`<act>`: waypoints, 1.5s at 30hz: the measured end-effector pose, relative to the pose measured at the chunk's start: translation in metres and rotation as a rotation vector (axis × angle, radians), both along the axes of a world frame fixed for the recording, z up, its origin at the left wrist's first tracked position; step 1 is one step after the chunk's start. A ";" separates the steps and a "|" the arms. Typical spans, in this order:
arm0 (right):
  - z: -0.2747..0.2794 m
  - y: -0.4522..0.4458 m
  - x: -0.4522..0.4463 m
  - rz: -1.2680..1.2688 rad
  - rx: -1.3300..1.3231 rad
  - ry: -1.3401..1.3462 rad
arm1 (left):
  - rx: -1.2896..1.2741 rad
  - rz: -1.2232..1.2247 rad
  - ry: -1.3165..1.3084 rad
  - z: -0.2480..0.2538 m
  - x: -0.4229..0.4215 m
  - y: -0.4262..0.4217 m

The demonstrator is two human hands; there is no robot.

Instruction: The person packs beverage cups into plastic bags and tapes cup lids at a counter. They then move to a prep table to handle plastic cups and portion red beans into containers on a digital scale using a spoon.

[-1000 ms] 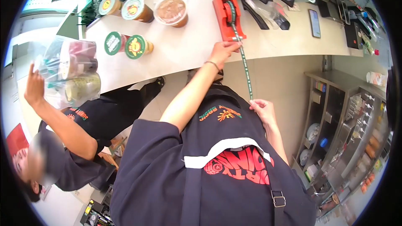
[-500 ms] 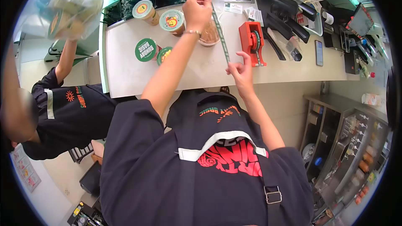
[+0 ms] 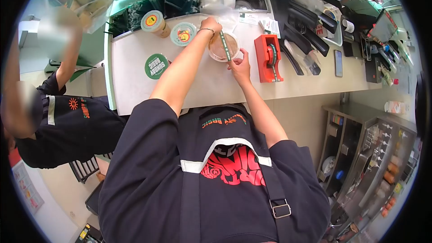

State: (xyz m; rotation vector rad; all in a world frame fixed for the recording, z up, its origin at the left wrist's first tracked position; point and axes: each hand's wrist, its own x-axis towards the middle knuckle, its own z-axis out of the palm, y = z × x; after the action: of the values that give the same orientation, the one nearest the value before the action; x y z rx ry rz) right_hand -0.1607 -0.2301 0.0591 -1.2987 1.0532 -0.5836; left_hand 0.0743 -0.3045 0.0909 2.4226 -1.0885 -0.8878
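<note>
A round container with a clear lid (image 3: 218, 52) and brown contents stands on the counter. Across its lid runs a strip of green printed tape (image 3: 226, 47). My left hand (image 3: 210, 25) is closed at the strip's far end, by the container's back rim. At the near end, my right hand (image 3: 240, 65) has its fingers at the front right rim, pinching the tape there; the exact contact is small. To the right stands a red tape dispenser (image 3: 268, 65) with a green tape roll in it.
Lidded cups stand left of my left arm: a back one (image 3: 153, 23), a middle one (image 3: 183, 34) and a green-lidded one (image 3: 156, 66). A co-worker (image 3: 67, 121) at left holds up a clear bag (image 3: 92, 0). Black-handled items (image 3: 306, 9) and a phone (image 3: 338, 63) lie right.
Both hands have come down to the container, and the tape strip, held stretched in the air before, now crosses its lid. My right hand has shifted left, away from the dispenser.
</note>
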 end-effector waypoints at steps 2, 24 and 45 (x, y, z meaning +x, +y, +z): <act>0.001 0.002 -0.003 0.007 0.063 0.134 | 0.064 0.076 0.054 -0.003 -0.001 0.003; 0.100 -0.026 -0.176 0.092 -0.612 0.328 | -0.550 0.996 1.887 -0.032 -0.136 0.144; 0.063 0.002 -0.256 -0.085 -0.042 0.187 | -0.016 0.124 1.735 -0.037 -0.285 0.117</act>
State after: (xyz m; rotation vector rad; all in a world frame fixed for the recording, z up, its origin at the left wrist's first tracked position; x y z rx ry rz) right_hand -0.4164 -0.2280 0.1216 -1.3705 1.2602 -0.5587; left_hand -0.2106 -0.1872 0.0540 0.8292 -0.1839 -2.0995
